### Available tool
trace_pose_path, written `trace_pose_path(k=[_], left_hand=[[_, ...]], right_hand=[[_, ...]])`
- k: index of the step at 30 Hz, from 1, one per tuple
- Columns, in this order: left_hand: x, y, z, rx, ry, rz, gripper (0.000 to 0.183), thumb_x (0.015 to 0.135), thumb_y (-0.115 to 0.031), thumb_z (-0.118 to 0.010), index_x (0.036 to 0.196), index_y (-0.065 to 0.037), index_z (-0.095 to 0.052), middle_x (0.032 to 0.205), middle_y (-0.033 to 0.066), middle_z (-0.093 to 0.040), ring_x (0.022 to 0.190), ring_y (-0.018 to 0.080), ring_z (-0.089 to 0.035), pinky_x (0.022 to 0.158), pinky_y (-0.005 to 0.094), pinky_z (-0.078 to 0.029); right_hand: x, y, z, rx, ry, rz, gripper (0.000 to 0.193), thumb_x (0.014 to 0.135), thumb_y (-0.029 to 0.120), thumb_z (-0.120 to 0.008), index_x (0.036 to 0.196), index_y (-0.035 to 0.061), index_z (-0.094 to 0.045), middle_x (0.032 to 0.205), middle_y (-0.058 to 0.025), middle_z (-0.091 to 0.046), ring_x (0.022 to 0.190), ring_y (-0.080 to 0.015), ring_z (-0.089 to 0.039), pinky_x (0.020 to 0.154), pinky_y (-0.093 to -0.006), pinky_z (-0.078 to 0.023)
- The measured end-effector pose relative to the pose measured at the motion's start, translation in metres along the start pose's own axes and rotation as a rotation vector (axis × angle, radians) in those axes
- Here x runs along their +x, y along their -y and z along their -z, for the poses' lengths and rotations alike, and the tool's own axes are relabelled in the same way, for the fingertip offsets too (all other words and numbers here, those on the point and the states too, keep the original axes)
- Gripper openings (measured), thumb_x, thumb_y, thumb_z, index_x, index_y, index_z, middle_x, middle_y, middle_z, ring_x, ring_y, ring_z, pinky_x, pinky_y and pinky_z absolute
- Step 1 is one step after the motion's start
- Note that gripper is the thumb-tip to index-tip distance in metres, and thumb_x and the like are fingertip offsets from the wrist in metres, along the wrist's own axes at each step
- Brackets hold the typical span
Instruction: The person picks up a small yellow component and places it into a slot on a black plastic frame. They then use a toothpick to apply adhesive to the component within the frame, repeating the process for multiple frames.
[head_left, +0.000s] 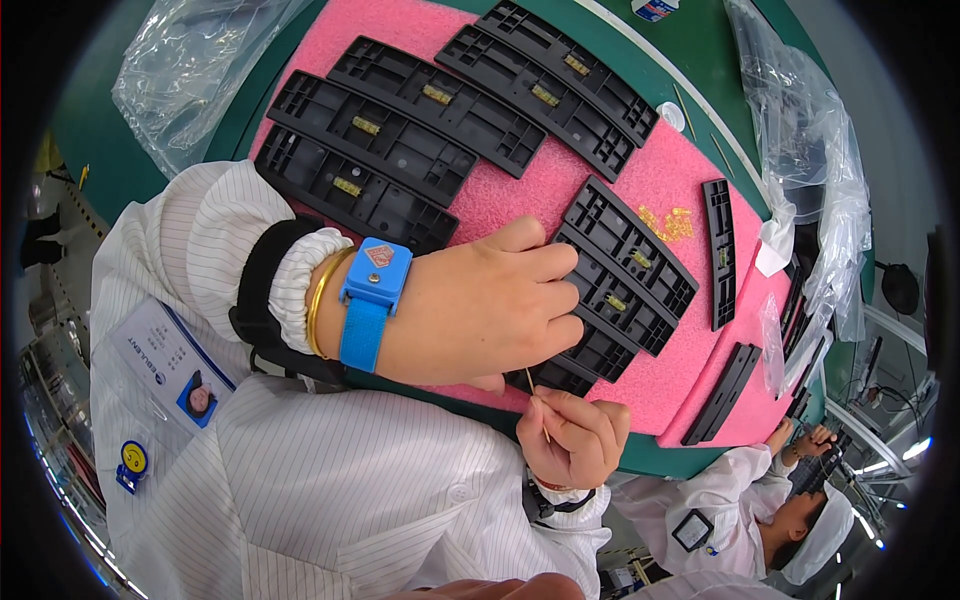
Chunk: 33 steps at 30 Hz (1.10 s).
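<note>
While the right hand (575, 440) pinches a thin stick (530, 381) between thumb and fingers, upper end beside the nearest black part (565, 378) on pink foam (640, 405), the left hand (500, 300) curls over the black parts; cannot tell whether it grasps anything. Markings noted: chest badge (168, 358), white and blue, dark lettering near a portrait; blue wrist strap (362, 330), diamond-shaped emblem; bottle (655, 9) at top of view, label too small to read.

Right of the right hand (577, 440), bare pink foam (652, 388) leaves a lane up to a black bar (722, 393); black trays (632, 283) beside the left hand (490, 300) and more beyond it (nearly edge to edge) obstruct low passage.
</note>
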<state>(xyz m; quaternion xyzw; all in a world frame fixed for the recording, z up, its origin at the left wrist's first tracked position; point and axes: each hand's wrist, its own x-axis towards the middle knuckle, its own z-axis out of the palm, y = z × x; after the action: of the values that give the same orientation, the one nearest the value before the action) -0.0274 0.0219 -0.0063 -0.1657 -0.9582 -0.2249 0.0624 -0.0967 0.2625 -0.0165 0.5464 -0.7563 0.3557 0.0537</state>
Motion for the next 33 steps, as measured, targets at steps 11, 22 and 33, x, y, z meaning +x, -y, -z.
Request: trace_pose_path(k=[11,22,33], left_hand=[[-0.0004,0.0000,-0.0009,0.002,0.014,0.007,0.032,0.076,-0.032,-0.081,0.097,-0.014,-0.064,0.095,-0.0004,-0.059,0.105,0.0219,-0.054,0.093,0.0395,-0.039],[0.0010,0.0005,0.0032,-0.014,0.040,-0.003,0.046,0.069,-0.041,-0.087,0.098,-0.014,-0.064,0.096,-0.0010,-0.059,0.106,0.0217,-0.053,0.092,0.0397,-0.038],[0.0002,0.0005,0.0020,-0.006,0.025,0.001,0.039,0.072,-0.036,-0.085,0.097,-0.014,-0.064,0.095,-0.0011,-0.059,0.105,0.0216,-0.053,0.092,0.0394,-0.038]], right_hand=[[-0.0008,-0.0027,-0.0026,0.017,-0.017,0.019,0.030,0.075,-0.001,-0.090,0.085,0.0124,-0.065,0.093,-0.0039,-0.081,0.069,-0.0191,-0.057,0.060,-0.0290,-0.044],[-0.0004,-0.0029,-0.0003,0.029,-0.008,0.022,0.031,0.074,-0.001,-0.090,0.085,0.0124,-0.065,0.093,-0.0035,-0.081,0.069,-0.0192,-0.057,0.059,-0.0294,-0.044],[-0.0020,-0.0031,-0.0007,0.027,-0.001,0.014,0.030,0.075,0.000,-0.091,0.084,0.0129,-0.065,0.093,-0.0029,-0.081,0.069,-0.0190,-0.057,0.058,-0.0299,-0.043]])
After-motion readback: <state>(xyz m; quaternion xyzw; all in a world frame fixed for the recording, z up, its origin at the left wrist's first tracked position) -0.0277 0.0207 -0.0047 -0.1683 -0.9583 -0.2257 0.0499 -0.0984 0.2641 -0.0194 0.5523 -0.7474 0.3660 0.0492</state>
